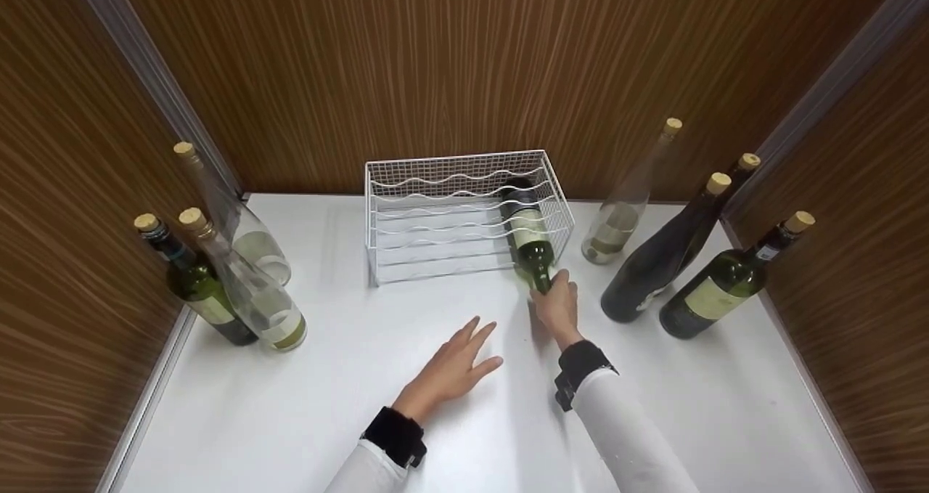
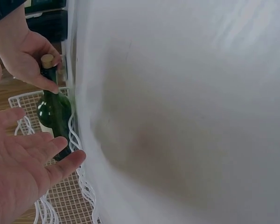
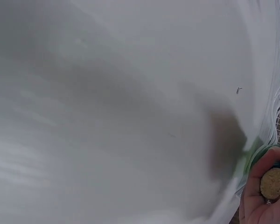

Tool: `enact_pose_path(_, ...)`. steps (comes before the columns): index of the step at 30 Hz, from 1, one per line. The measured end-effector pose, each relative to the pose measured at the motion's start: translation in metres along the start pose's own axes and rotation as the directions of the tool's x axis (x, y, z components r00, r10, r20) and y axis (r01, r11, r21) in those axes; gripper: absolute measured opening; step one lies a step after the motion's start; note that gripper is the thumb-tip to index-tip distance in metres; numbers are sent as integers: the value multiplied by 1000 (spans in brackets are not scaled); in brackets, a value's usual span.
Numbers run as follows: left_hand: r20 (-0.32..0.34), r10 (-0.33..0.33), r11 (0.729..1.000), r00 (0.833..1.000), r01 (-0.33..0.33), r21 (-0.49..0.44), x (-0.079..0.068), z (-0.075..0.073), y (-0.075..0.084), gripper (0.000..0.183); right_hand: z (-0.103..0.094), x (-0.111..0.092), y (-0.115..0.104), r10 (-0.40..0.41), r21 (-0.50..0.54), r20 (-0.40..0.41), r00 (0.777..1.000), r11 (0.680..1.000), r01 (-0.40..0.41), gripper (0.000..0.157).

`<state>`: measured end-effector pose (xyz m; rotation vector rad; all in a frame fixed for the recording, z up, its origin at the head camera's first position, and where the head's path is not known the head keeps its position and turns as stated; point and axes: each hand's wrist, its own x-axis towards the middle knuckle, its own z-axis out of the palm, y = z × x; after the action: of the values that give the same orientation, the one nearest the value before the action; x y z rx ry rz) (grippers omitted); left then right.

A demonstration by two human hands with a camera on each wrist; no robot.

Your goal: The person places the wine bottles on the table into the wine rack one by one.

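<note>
A green wine bottle (image 1: 528, 240) lies in the rightmost groove of a white wire rack (image 1: 435, 210), its neck pointing toward me. My right hand (image 1: 557, 306) grips the neck at the corked end; the cork (image 3: 273, 183) shows between the fingers in the right wrist view, and the bottle (image 2: 54, 111) with that hand (image 2: 25, 56) shows in the left wrist view. My left hand (image 1: 453, 366) is spread with straight fingers over the white table (image 1: 326, 420), holding nothing. Its palm (image 2: 18, 172) fills the lower left of the left wrist view.
Three corked bottles stand at the left: a dark green one (image 1: 192, 282) and two clear ones (image 1: 250, 290) (image 1: 239, 221). At the right stand a clear bottle (image 1: 624, 213), dark bottles (image 1: 664, 257) and a green one (image 1: 722, 282). Wood-grain walls enclose the table on three sides.
</note>
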<state>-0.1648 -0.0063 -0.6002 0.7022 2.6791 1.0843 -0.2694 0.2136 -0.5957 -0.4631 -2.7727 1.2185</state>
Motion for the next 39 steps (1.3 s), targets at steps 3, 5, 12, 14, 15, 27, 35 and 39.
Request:
enact_pose_path(3, -7, -1, 1000, 1000, 1, -5, -2, -3, -1, 69, 1, 1, 3, 4, 35, 12, 1000, 999, -4, 39)
enact_pose_path(5, -17, 0, 1000, 1000, 0, -8, -3, -5, -3, 68, 0, 2, 5, 5, 42, 20, 1000, 999, -6, 42)
enact_pose_path(12, -41, -37, 999, 998, 36, -36, -7, -17, -7, 68, -6, 0, 5, -30, 58, 28, 999, 998, 28, 48)
enact_pose_path(14, -48, -56, 998, 997, 54, -42, -8, -21, -9, 69, -8, -2, 3, -26, 69, 43, 999, 997, 23, 50)
enact_pose_path(15, -54, -65, 997, 996, 62, -44, -9, -22, -10, 69, -9, -4, 3, -19, 74, 51, 998, 997, 16, 51)
enact_pose_path(27, -154, -134, 989, 979, 122, -85, -19, -41, -28, 68, -20, -28, -11, -83, 102, 91, 992, 992, 73, 67)
enact_pose_path(35, -224, -186, 980, 957, 163, -117, -28, -52, -38, 68, -17, -45, -24, -163, 73, 151, 975, 986, 153, 71)
enact_pose_path(39, -309, -174, 985, 935, 161, -65, -34, -57, -43, 65, -13, -52, -30, -212, 80, 174, 962, 976, 201, 72)
